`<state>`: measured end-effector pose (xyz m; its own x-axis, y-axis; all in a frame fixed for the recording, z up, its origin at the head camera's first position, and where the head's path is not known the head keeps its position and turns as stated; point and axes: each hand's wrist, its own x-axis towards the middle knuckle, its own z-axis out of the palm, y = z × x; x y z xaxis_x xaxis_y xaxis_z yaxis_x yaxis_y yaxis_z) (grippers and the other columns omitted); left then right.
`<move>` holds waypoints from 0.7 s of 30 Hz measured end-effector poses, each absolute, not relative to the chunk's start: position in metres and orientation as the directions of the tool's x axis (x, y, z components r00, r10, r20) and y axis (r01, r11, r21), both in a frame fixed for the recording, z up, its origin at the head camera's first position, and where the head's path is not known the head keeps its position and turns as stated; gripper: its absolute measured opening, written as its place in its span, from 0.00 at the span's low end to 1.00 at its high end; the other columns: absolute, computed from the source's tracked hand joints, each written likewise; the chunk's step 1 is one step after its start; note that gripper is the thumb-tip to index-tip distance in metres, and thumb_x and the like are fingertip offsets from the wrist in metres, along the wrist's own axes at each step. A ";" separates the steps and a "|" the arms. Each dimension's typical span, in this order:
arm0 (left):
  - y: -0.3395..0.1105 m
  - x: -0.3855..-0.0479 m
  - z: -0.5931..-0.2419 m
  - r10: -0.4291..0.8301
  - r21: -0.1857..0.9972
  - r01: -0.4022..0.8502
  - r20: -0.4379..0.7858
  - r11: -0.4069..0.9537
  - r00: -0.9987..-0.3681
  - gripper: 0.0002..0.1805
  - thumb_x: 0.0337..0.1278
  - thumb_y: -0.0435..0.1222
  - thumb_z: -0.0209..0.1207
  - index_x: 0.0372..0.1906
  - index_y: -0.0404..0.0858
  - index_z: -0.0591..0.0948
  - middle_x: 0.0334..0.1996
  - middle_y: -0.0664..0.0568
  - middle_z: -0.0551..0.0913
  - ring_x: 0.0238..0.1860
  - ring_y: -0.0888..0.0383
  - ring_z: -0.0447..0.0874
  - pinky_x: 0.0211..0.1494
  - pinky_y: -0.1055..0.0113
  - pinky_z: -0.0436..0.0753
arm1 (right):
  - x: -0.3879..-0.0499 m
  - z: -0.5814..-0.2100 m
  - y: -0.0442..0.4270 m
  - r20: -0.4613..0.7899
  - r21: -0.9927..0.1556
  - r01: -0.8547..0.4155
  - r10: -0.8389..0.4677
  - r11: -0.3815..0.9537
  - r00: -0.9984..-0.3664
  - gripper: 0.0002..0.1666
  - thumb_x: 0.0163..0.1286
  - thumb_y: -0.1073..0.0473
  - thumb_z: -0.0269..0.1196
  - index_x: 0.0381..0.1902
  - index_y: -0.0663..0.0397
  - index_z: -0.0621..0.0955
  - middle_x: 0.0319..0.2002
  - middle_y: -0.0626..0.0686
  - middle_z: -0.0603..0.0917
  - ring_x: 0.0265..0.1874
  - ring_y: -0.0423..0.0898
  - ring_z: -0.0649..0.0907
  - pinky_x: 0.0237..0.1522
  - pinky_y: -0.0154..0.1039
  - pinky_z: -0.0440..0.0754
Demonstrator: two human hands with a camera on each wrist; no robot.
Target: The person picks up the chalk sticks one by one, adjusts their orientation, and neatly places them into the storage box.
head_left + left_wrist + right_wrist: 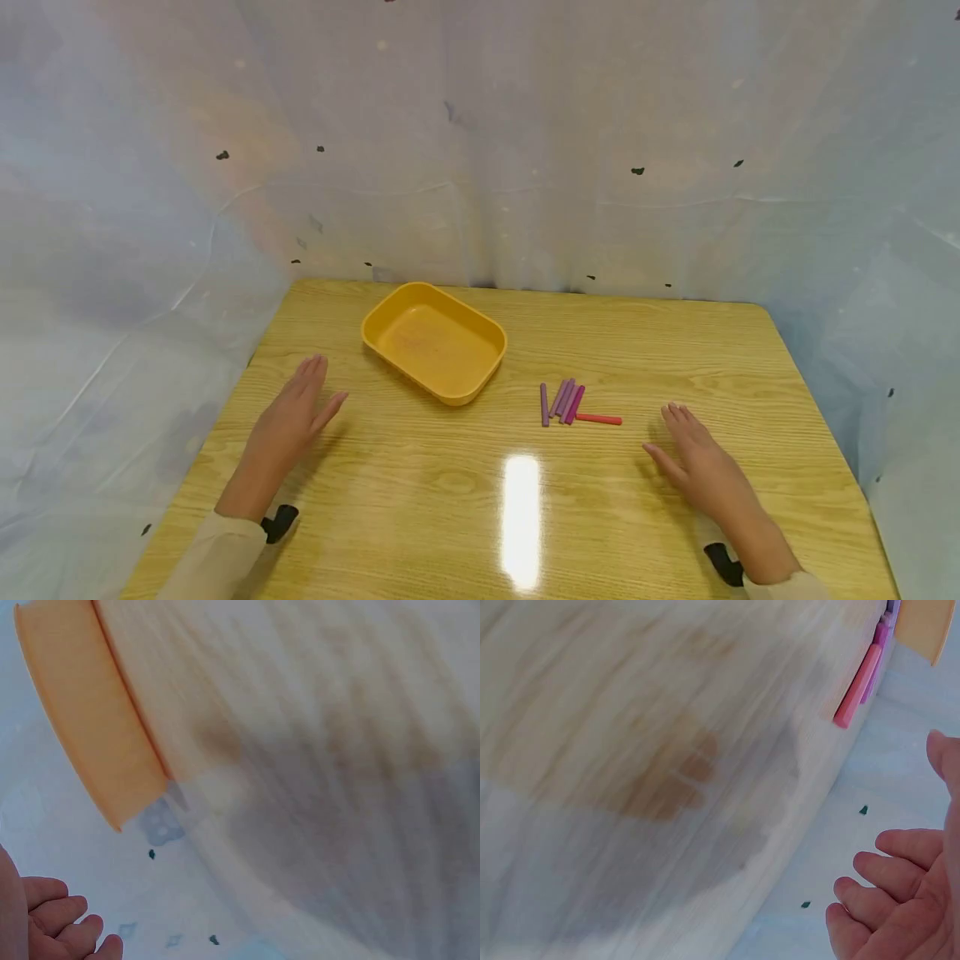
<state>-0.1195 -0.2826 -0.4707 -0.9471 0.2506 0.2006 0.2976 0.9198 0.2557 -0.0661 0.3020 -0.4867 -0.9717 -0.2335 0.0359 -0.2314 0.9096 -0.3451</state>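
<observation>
On the wooden table lies a small group of purple crayon-like sticks (544, 405), most of them side by side at a slant. A red stick (600, 419) touches or nearly touches their right end. Left of them stands a yellow tray (432, 385) with nothing in it. My left hand (288, 421) hovers at the tray's left, fingers extended and thumb apart, holding nothing. To the right of the red stick, my right hand (703, 467) is also raised with straight, relaxed fingers and no object. The right wrist view shows the red stick (856, 686) beyond the fingertips.
The wooden table (405, 508) has a bright light reflection near its front. Pale sheeting (510, 150) with dark specks hangs behind and at both sides. Each wrist carries a black mount (281, 524).
</observation>
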 end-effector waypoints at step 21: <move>-0.258 -0.156 -0.445 0.334 0.188 0.367 0.185 0.911 -0.924 0.42 0.66 0.58 0.41 0.72 0.34 0.49 0.71 0.41 0.52 0.71 0.48 0.47 0.66 0.47 0.59 | -0.076 -0.487 0.243 0.119 -0.299 -0.357 -0.336 0.885 -0.934 0.39 0.67 0.45 0.58 0.67 0.63 0.64 0.65 0.63 0.64 0.65 0.59 0.62 0.60 0.56 0.64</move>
<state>-0.1559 -0.2579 -0.4447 -0.9243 0.3337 0.1854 0.3667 0.9112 0.1877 -0.0765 0.2427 -0.4874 -0.9342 -0.3362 0.1194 -0.3567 0.8849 -0.2994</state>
